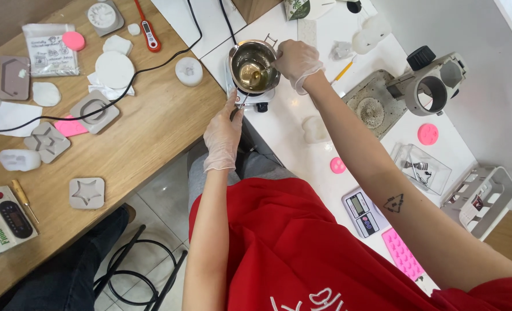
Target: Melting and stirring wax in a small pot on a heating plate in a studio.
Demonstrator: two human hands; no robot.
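Pot [254, 67] of amber liquid, on small hotplate [256, 98] at white table [290, 124] edge: rigid metal, likely hot, spillable. Gripped at rim by right hand [297, 60]; left hand [223, 133] pinching stirring stick [243, 99].

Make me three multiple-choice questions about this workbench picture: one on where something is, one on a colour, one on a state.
1. Where does the metal pot stand?
A. white table
B. wooden table
C. floor

2. What colour is the thermometer on the wooden table?
A. blue
B. red
C. green

3. What is the right hand doing?
A. resting flat
B. gripping the pot's rim
C. holding the scale

Answers: 1 A, the pot sits on a small hotplate on the white table. 2 B, its body is red. 3 B, the gloved fingers clasp the rim.
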